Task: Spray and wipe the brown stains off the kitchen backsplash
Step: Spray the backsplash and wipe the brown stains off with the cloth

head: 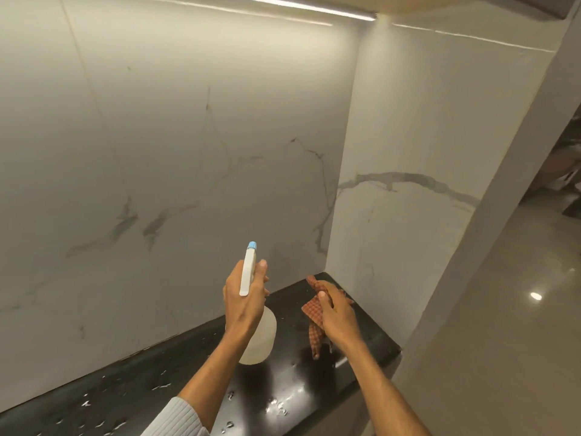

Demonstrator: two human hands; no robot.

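Left hand (245, 303) grips the neck of a spray bottle (264, 335). Fingers wrap under the white trigger head, and one fingertip shows just right of it. The bottle leans away from the person, its blue nozzle tip aimed at the backsplash (188, 152) and close in front of it. The body is translucent white and rounded, and hangs below the wrist over the countertop (141, 382). Cannot tell whether its base touches the stone.

Right hand (339, 313), just right of the bottle, is closed on a bunched checkered cloth (312, 313) with an orange-brown weave. Folds stick out above the fingers and trail below the palm. Hand and cloth sit over the counter's right end, near the corner where the backsplash meets the side wall panel (408, 136).

Backsplash is glossy white marble-look slab with grey veining, rising straight from the back edge of the counter. Marks near the nozzle read as grey veins.

Countertop is black and polished, with water droplets (276, 407) scattered on it. A light strip (298, 4) runs overhead. A ribbed pale sleeve (176, 420) covers the left forearm. Glossy tan floor (503, 325) lies to the right.
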